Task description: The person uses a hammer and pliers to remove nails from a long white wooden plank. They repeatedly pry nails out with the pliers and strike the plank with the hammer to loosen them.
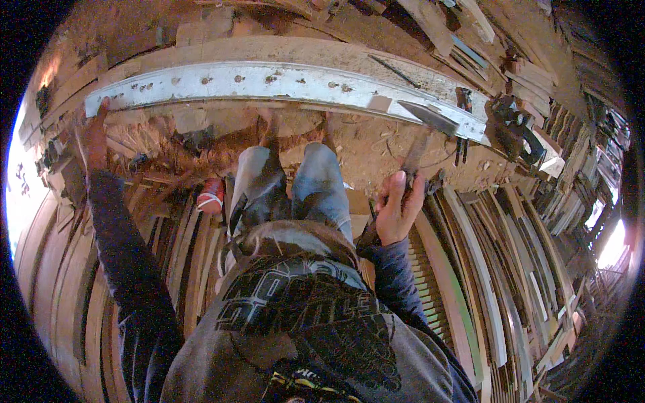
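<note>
Our L hand [98,138] is at the far L end of the white board [285,84], which spans the top of the frame from upper left to upper right; a fingertip's on its face, but can't tell how far the hand is closed. Our R hand [401,209], right of centre, is closed round the hammer [430,119] handle, w/ the head seen across the board's R part. To work well, we'd prob. keep the L end steady, hold the handle firmly & mind the black tool [533,142], upper right.

Dim, grainy, with side glare
</note>
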Motion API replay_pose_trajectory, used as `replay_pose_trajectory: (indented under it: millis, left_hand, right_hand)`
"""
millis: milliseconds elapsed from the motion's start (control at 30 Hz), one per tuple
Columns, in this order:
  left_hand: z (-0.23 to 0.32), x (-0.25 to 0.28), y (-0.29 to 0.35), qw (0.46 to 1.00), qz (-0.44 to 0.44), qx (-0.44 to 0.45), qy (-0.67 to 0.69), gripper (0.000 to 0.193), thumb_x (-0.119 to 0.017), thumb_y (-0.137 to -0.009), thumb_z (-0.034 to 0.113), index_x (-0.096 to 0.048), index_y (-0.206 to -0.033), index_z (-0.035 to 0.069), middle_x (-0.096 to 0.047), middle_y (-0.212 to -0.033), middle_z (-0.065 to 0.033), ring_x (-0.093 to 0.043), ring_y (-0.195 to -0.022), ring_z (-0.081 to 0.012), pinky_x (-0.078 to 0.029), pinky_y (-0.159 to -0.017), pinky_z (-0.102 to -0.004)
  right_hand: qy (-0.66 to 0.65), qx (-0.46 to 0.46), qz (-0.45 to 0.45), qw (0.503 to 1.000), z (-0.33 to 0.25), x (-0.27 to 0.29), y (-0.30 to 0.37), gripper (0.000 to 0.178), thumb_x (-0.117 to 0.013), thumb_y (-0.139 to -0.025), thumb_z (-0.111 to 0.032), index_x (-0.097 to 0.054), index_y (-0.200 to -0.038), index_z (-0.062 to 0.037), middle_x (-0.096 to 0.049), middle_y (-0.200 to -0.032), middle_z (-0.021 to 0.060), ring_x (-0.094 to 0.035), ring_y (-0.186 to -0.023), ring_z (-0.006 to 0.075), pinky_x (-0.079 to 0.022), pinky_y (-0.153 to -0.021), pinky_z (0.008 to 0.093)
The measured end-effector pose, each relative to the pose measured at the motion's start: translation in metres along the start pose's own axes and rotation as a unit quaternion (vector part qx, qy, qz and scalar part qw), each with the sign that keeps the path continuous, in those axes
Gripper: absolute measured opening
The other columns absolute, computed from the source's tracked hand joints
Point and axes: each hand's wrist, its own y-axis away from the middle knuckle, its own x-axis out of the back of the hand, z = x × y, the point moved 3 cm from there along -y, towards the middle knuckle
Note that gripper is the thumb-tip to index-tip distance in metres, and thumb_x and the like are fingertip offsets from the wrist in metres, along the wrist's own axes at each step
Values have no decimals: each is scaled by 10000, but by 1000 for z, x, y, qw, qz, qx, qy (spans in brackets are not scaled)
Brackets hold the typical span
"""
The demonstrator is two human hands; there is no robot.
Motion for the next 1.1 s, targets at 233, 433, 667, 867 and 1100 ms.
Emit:
replay_pose_trajectory:
  millis: [233, 433, 667, 867, 1100]
  left_hand:
    - [190, -109, 67, 963, -5, -244, 116, 306, -714, -879, 239, -679, -1137, 79, -706, -1057, -52, -658, -965, -210, -503, -896, -342]
    - [348, -286, 105, 817, -299, -492, 12, 379, -719, -818, 255, -675, -1157, 90, -699, -1055, -171, -673, -971, -359, -530, -849, -468]
    - [363, -396, 135, 624, -438, -604, -234, 193, -687, -770, 153, -726, -922, 40, -711, -893, -201, -701, -858, -375, -557, -744, -509]
    - [350, -414, 129, 614, -391, -619, -294, 215, -617, -820, 166, -712, -980, 57, -709, -904, -183, -699, -831, -379, -554, -691, -539]
    - [325, -278, 75, 859, -298, -392, 143, 380, -560, -983, 360, -603, -1173, 34, -699, -1010, -104, -672, -944, -316, -504, -925, -395]
  right_hand:
    - [-125, -14, 110, 986, -16, 37, -15, 333, -509, -1027, -278, -492, -1262, -44, -431, -699, -20, -379, -502, 49, -328, -405, 212]
    - [-158, 14, 77, 984, -5, 75, -12, 345, -537, -1012, -285, -496, -1253, -41, -428, -708, -25, -400, -536, 50, -326, -403, 211]
    - [-188, -48, 130, 972, 27, 109, 10, 345, -568, -998, -272, -502, -1268, -67, -439, -732, -29, -423, -578, 52, -330, -402, 215]
    - [-181, -101, 166, 964, 37, 123, 7, 347, -551, -1007, -251, -496, -1300, -74, -467, -718, -20, -412, -556, 50, -330, -405, 214]
    - [-189, -44, 138, 971, 31, 123, 2, 356, -536, -1007, -202, -480, -1324, -51, -503, -777, -11, -454, -624, 64, -361, -462, 215]
